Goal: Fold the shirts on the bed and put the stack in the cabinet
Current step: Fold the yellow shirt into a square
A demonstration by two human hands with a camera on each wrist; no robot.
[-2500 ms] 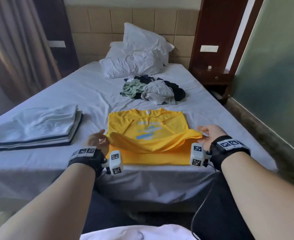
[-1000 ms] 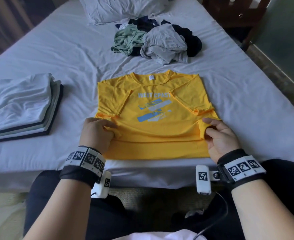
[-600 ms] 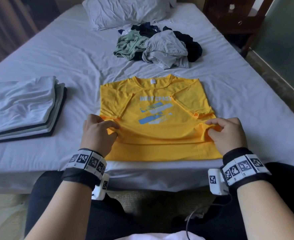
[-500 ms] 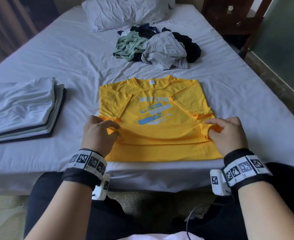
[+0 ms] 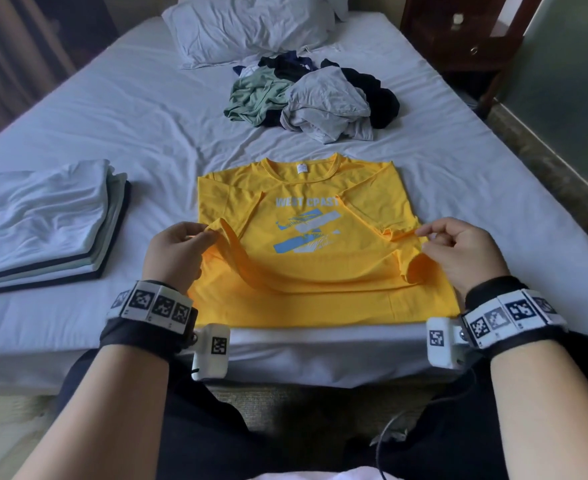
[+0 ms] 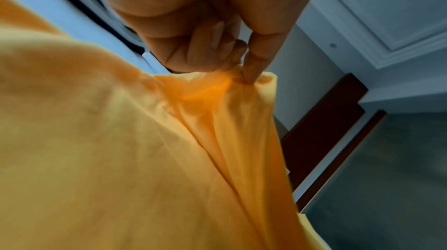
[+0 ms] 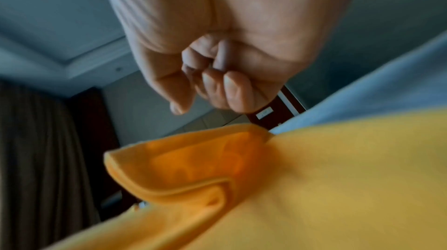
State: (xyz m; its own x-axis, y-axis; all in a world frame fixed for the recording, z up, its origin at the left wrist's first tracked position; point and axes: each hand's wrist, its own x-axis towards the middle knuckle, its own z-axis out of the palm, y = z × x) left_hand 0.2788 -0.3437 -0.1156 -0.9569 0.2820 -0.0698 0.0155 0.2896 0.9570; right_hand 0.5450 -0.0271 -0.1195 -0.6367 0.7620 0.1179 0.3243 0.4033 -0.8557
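The yellow T-shirt [image 5: 306,216] carries white capital lettering across its chest that reads "WEST CPAST" or "WEST COAST"; the second letter of the second word is unclear. Below it sit blue and white slanted bars with a smaller script line too small to read. The white neck label is illegible.

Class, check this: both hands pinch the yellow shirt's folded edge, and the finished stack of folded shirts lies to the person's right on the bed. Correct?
Not quite. Both hands, left hand and right hand, do pinch the yellow shirt, but the head view shows the folded stack on the person's left.
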